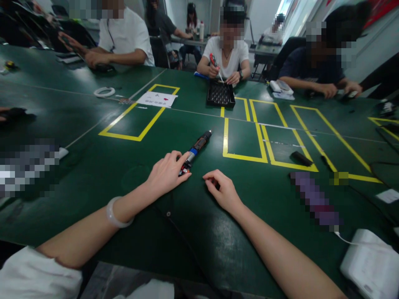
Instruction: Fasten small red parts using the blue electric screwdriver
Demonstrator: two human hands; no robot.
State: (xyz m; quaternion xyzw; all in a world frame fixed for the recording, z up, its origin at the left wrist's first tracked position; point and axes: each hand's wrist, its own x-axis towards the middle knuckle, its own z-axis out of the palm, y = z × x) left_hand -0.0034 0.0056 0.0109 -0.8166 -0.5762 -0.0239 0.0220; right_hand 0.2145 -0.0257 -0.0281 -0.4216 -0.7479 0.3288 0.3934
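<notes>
My left hand (pixel 166 172) lies over the near end of a slim, dark tool like an electric screwdriver (pixel 199 143), with thumb and fingers closed round it. The tool has a blue band, and small red and metallic inner parts show beside my thumb. Its narrow metal tip points away to the upper right. My right hand (pixel 222 189) rests on the green table (pixel 187 120), a little right of the tool and apart from it. Its fingers are curled towards the thumb, and nothing shows between them. A black cord (pixel 183 238) runs along the table below my hands.
Yellow tape outlines (pixel 245 157) mark the table. A black tray (pixel 220 94) stands before a person holding a red screwdriver (pixel 213 61). A white sheet (pixel 157 99) and white ring (pixel 104 91) lie farther left. At right are a blurred phone (pixel 314 199) and white charger (pixel 370 261).
</notes>
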